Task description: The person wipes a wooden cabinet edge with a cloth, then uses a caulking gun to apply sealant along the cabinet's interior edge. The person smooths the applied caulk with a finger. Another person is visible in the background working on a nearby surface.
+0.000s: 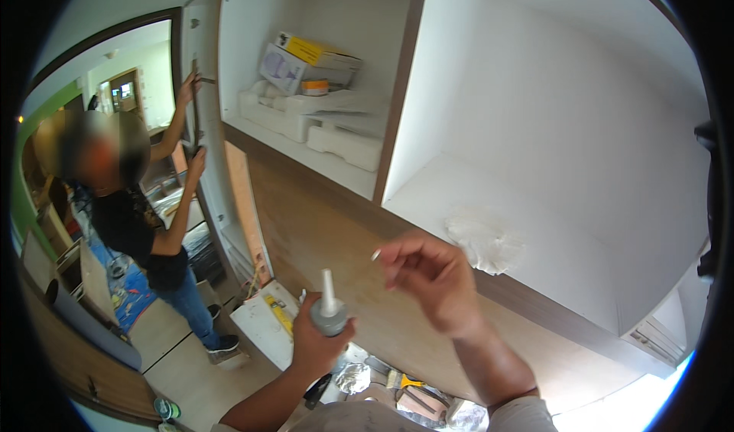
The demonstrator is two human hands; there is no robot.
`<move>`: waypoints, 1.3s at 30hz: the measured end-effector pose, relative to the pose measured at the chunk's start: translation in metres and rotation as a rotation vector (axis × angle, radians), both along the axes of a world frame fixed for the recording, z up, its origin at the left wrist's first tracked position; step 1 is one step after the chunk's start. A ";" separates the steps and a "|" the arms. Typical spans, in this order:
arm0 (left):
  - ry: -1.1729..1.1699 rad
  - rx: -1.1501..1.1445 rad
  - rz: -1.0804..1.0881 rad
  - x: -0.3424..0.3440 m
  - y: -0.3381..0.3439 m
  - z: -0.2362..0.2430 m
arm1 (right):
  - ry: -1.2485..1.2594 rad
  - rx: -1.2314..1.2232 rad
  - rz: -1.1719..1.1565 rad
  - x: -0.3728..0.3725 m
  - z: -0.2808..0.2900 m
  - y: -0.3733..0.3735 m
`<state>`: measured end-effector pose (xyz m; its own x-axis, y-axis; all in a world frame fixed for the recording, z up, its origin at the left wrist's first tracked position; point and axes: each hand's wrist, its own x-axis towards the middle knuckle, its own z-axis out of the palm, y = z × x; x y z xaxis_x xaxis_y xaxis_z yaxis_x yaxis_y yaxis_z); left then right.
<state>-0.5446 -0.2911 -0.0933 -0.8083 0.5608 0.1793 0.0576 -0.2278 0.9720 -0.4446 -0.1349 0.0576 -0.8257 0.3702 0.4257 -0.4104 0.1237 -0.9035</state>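
Observation:
My left hand (pixel 319 340) is closed around a grey cylindrical cartridge or bottle (pixel 329 321), which has a long white tapered nozzle (pixel 328 290) pointing upward. My right hand (pixel 428 287) is raised to the right of the nozzle, its thumb and forefinger pinching a small white piece (pixel 375 255). Behind my right hand, a crumpled white wad or smear (pixel 489 245) lies on the front edge of the open cabinet shelf (pixel 558 256).
A co-worker (pixel 122 233) at left grips a tall door-frame edge. The left cupboard compartment (pixel 352 11) holds boxes (pixel 306 65) and foam pieces (pixel 344 145). Below are a white ledge (pixel 252 325), a yellow tool (pixel 279 313), crumpled foil (pixel 353 376) and a brush (pixel 397 380).

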 end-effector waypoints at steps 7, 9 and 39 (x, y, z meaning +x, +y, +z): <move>0.081 -0.265 0.187 -0.042 -0.054 -0.094 | -0.368 0.185 -0.424 -0.037 0.058 0.185; 0.184 -0.405 0.206 -0.048 -0.078 -0.133 | -0.463 0.135 -0.483 -0.059 0.051 0.235; 0.037 -0.979 0.128 0.078 -0.347 -0.442 | -0.727 0.718 -0.729 -0.184 -0.019 0.408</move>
